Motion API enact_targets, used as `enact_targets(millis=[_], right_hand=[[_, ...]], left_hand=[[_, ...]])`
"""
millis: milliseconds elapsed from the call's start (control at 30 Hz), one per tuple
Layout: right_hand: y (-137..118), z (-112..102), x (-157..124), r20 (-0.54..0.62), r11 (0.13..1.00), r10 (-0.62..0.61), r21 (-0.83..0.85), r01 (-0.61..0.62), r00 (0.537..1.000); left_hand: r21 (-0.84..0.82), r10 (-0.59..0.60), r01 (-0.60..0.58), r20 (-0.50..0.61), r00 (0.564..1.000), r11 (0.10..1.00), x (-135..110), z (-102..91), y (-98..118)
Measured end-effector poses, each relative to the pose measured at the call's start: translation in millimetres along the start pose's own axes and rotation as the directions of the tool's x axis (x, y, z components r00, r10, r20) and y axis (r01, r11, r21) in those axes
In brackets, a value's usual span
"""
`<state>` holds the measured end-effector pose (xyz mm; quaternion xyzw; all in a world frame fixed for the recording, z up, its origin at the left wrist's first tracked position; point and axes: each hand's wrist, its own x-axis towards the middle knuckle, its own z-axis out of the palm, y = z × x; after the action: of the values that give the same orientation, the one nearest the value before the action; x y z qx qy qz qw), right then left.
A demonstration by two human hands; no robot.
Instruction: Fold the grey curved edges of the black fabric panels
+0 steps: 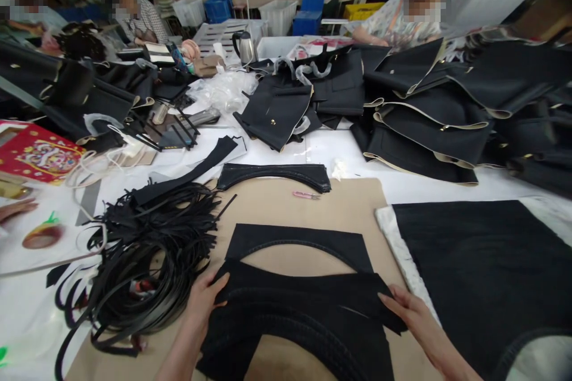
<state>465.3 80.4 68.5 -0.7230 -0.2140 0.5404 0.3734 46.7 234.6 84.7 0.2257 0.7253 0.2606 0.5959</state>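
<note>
A stack of black curved leather pieces [308, 309] lies on a brown board [286, 208] right in front of me. My left hand [203, 300] rests on the stack's left edge, fingers stretched over the top piece. My right hand [406, 309] lies at the stack's right corner with its fingers flat against the edge. Another black piece with an arched cut-out [299, 247] sits just beyond the stack. Neither hand lifts anything.
A tangle of black straps [147, 256] lies to the left. A large black sheet [487, 274] covers the right. Small pink snips [306, 195] and a curved black stack [274, 175] lie further back. Unfinished black bags [424, 107] pile beyond. People sit at the far side.
</note>
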Motion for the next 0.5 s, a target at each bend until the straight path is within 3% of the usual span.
enact_targets(millis=[100,200,367,500], right_hand=[[-19,-7,12,-0.039,0.994,-0.079,-0.075,0.076,0.996],[-29,-6,34,-0.133,0.969,-0.178,-0.193,0.151,0.975],[-21,12,71,-0.221,0.935,-0.248,-0.309,0.173,0.943],[-9,20,83,-0.257,0.919,-0.251,-0.367,0.146,0.933]], left_hand=[[0.007,0.162,-0.163,0.045,0.986,0.987,3,0.5,25],[0.019,0.265,-0.265,0.009,0.964,0.964,22,7.9,36],[0.117,0.258,-0.255,-0.013,0.966,0.96,64,26.9,18],[0.228,0.257,-0.235,-0.071,0.964,0.945,79,32.4,2]])
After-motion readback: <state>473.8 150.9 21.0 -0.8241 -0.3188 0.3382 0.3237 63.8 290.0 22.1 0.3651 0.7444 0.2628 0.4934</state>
